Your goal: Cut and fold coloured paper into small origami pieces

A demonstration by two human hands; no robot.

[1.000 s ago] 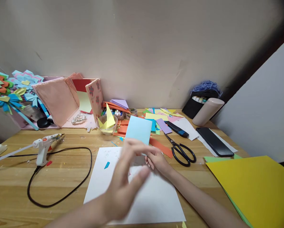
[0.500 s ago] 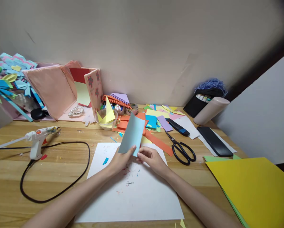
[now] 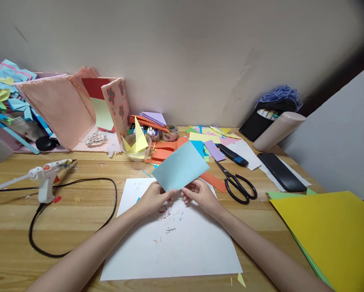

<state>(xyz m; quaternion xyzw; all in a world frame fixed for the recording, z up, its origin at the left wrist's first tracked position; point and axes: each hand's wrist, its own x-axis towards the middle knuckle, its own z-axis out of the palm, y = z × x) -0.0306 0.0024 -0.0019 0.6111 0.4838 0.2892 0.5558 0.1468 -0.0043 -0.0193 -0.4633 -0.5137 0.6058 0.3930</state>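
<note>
A pale blue sheet of paper (image 3: 181,166) is held up in front of me, its long edges slanting up to the right. My left hand (image 3: 157,197) pinches its lower edge, thumb on the near face. Close beside it, my right hand (image 3: 200,196) grips the same lower edge between thumb and fingers. Beneath both hands lies a large white sheet (image 3: 172,255) with small coloured marks and scraps on it. Black-handled scissors (image 3: 239,188) rest to the right of my right hand, with orange paper strips (image 3: 215,181) nearby.
At left is a white glue gun (image 3: 48,180) with a looping black cord. A pink box (image 3: 57,113) and a clear bowl (image 3: 136,152) of yellow scraps stand behind. On the right are a black phone (image 3: 281,172), a knife (image 3: 233,155), a tilted bottle (image 3: 277,132) and yellow sheets (image 3: 328,235).
The blue paper has turned from steeply upright to a flatter, wider slant, leaning right. Both hands now hold its lower edge. The whole view has shifted slightly.
</note>
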